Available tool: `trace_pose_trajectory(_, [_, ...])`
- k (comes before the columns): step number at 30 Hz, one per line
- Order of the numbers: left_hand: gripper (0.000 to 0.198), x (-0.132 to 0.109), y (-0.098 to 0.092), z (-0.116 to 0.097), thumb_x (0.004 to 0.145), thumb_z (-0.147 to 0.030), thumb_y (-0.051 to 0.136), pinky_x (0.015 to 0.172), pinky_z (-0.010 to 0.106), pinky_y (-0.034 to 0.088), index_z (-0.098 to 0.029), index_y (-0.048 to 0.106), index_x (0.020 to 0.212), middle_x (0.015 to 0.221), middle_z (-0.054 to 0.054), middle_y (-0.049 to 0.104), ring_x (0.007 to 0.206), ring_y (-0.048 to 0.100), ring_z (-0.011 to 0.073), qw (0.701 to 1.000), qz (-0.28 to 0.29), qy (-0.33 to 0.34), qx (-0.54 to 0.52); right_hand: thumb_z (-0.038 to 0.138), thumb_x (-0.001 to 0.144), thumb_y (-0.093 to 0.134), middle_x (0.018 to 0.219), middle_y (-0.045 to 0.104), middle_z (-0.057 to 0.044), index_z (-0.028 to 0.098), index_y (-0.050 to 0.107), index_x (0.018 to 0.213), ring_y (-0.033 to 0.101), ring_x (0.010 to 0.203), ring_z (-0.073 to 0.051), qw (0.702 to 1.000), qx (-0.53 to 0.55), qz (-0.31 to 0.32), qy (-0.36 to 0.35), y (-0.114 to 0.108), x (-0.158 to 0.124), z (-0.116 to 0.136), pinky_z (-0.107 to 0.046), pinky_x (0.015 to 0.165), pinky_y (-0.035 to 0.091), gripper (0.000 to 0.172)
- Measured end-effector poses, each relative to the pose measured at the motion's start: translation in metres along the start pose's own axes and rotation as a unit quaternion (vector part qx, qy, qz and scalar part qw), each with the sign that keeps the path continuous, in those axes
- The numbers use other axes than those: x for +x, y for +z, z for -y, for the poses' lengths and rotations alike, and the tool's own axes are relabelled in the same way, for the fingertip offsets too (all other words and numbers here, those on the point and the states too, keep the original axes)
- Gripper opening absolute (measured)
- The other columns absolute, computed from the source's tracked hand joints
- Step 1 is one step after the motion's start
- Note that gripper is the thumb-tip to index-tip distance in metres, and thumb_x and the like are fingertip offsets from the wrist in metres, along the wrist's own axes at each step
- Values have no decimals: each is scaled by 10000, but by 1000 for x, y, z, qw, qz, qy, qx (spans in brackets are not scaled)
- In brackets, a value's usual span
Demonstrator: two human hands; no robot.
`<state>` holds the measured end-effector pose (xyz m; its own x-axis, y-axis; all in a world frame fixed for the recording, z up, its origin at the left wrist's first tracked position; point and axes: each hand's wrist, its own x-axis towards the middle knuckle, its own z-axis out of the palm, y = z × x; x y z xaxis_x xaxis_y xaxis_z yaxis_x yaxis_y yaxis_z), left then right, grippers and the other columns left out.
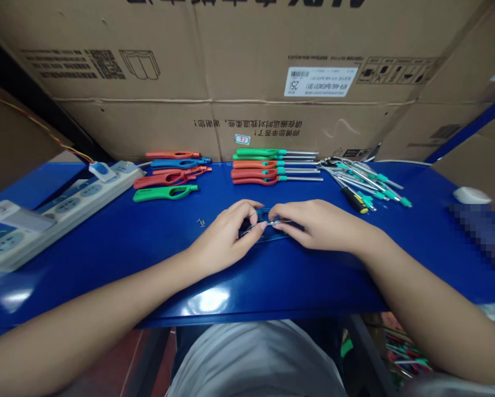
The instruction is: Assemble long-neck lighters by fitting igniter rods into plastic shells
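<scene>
My left hand (229,236) is closed in a pinch on a thin wire (249,227) near the middle of the blue table. Opposite it, my right hand (313,225) pinches the other end of the wire, where a small metallic part shows between the fingertips. Under both hands lies a blue plastic lighter shell (267,239), mostly covered by the fingers. A few small screws (201,223) are scattered left of my left hand. Behind the hands sit several lighters with metal tubes (257,173), in green, orange and red.
Several lighter handles without tubes (166,192) lie at the back left. At the right is a pile of metal tubes (367,179) with a yellow-black screwdriver (355,200). A power strip (65,212) runs along the left; a cardboard wall (247,82) stands behind the blue table (181,292).
</scene>
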<state>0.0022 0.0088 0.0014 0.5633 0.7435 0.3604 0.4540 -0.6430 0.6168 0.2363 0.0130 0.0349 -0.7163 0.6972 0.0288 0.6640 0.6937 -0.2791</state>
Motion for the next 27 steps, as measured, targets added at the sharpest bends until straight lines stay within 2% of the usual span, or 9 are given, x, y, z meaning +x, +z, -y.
trace_pose_trajectory(5, [108,1,1,3,947,-180,552,941,345,500,-209,478,874,1160,81,664,1165,631,208,1000,-19,2,-6,308,1030,438,1024,723,-50,215,611,1114,662,863,-202,1000,-3,12,0,1,0,1,-281,680,375,214])
trace_pose_trajectory(9, [114,1,0,3,923,-175,576,944,350,503,-213,475,888,1169,72,672,1142,643,205,1000,-21,2,-10,300,1026,445,1006,721,-45,220,610,1124,650,837,-190,1000,7,-4,-4,0,-1,-2,-277,678,377,208])
trace_pose_trajectory(12, [161,1,-2,3,885,-213,636,930,358,519,-214,503,974,1148,64,681,1090,664,209,1000,-7,-15,-8,303,1007,484,953,713,-30,228,615,1119,625,778,-168,999,37,-30,4,-5,-3,-8,-267,661,377,188])
trace_pose_trajectory(17, [358,3,-7,4,862,-277,678,876,344,551,-221,543,1189,1029,32,729,963,705,204,998,33,-53,5,350,973,538,796,649,-3,210,631,1051,553,671,-139,991,109,-72,14,-16,-9,-22,-255,633,394,185])
trace_pose_trajectory(19, [366,4,-7,5,868,-276,670,868,336,550,-220,583,1219,1003,30,744,956,711,209,997,44,-57,17,355,959,553,769,620,3,203,631,1026,526,651,-132,988,126,-84,14,-19,-10,-26,-254,623,397,183])
trace_pose_trajectory(23, [223,5,-9,9,915,-267,613,805,294,534,-215,704,1112,979,27,766,899,710,193,997,50,-51,18,362,944,573,780,620,-6,192,634,986,532,670,-132,985,148,-84,22,-24,-12,-29,-255,628,415,186])
trace_pose_trajectory(27, [204,8,-15,12,919,-274,619,711,263,506,-209,769,1040,953,28,776,793,686,165,997,47,-53,10,369,931,592,897,684,-36,194,660,957,591,773,-157,987,158,-24,32,-25,-13,-31,-281,695,461,189])
